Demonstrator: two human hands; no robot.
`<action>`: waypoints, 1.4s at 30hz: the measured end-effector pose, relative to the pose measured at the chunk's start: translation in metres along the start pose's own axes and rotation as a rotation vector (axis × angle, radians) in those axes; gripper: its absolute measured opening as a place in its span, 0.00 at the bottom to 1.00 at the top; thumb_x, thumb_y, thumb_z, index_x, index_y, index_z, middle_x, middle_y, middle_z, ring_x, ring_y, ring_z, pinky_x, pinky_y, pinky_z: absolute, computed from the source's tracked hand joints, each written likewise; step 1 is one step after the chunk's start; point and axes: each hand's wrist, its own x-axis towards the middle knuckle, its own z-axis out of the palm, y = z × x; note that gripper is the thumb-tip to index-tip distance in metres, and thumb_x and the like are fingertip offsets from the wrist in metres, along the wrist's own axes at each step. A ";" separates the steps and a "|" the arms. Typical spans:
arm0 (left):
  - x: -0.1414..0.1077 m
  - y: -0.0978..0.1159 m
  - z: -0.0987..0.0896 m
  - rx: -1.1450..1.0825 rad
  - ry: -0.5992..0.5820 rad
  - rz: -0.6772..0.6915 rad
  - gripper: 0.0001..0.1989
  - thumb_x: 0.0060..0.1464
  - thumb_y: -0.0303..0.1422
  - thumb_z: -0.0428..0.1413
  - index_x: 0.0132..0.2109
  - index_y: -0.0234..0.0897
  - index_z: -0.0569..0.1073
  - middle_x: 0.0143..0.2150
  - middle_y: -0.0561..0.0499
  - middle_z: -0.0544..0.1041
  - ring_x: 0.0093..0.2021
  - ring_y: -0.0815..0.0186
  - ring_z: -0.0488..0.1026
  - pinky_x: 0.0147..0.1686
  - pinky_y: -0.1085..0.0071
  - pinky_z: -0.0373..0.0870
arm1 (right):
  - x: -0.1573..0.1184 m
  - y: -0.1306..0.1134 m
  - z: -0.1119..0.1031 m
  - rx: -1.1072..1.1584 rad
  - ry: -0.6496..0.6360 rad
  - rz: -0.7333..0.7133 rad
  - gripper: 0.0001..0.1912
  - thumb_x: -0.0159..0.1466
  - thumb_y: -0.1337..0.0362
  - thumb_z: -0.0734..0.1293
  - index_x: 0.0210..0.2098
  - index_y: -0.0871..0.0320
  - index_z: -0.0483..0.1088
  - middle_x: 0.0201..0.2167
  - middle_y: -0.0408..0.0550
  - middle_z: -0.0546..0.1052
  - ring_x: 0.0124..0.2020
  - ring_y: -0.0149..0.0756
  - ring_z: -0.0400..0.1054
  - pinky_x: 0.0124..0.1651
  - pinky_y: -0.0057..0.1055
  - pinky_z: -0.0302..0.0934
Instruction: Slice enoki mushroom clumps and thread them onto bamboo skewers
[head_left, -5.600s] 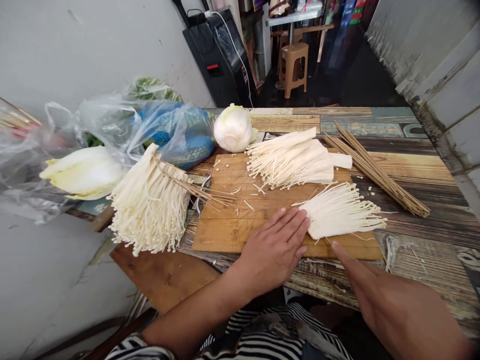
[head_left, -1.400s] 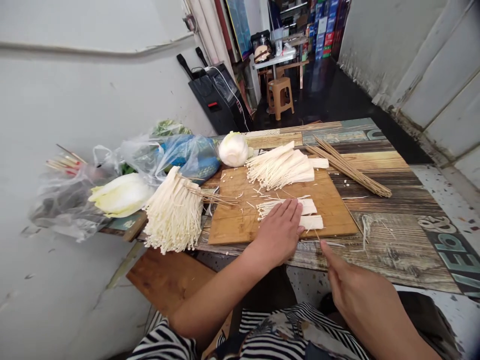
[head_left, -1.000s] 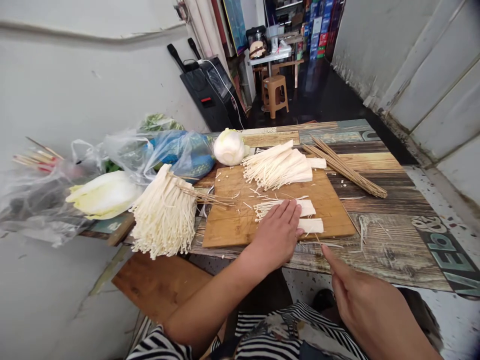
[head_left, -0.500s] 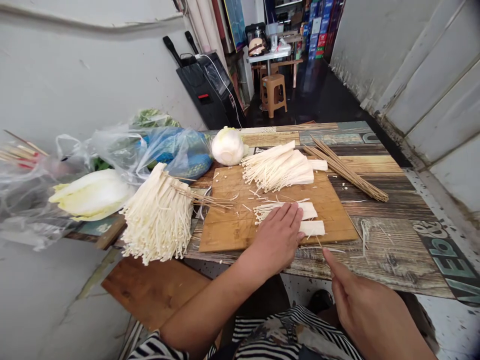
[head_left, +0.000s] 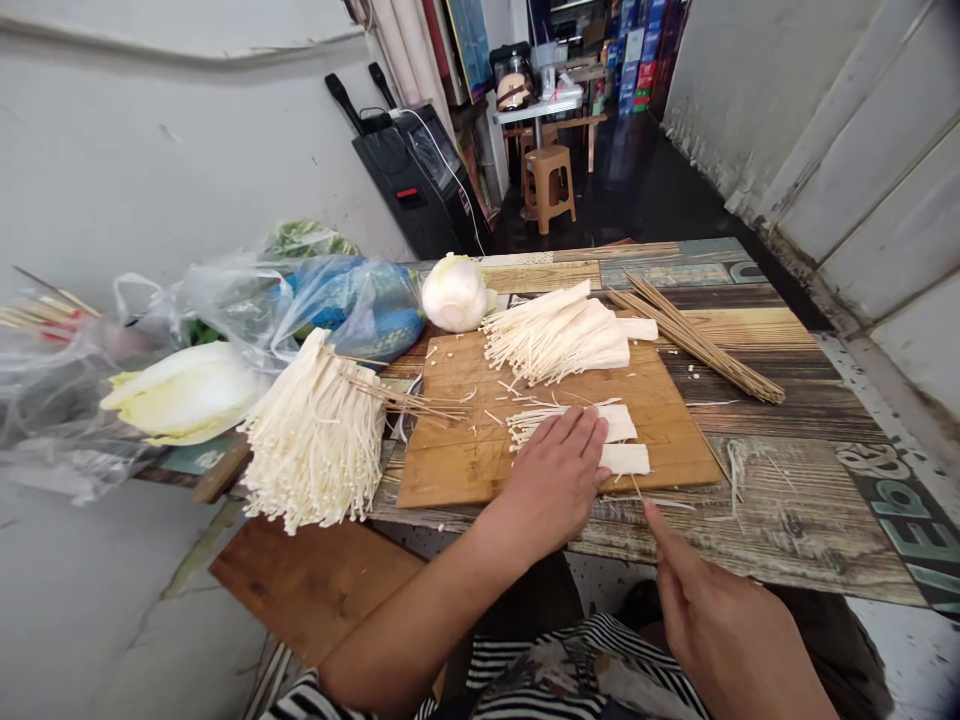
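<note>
My left hand lies flat, fingers stretched, over two flat enoki mushroom pieces near the front edge of the wooden cutting board. Just to its right, my right hand pinches a thin bamboo skewer, whose upper end meets the nearer piece by my left hand. A pile of enoki pieces rests on the back of the board. Left of the board, a big bundle of skewered enoki hangs a little over the table edge, its skewers reaching onto the board.
Loose skewers lie on the table at the back right. A round white vegetable sits behind the board. Cabbage and plastic bags are at the left. A stool stands beyond.
My right hand has shifted very slightly left with the skewer. My left hand stays on the pieces, and the view has moved a little.
</note>
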 end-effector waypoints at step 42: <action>-0.023 -0.042 -0.074 -0.873 0.366 -0.221 0.28 0.54 0.38 0.60 0.60 0.35 0.67 0.61 0.43 0.67 0.62 0.61 0.64 0.63 0.60 0.57 | 0.038 0.004 -0.048 -0.083 0.470 -0.285 0.12 0.65 0.71 0.62 0.48 0.67 0.69 0.33 0.48 0.81 0.21 0.25 0.70 0.26 0.25 0.54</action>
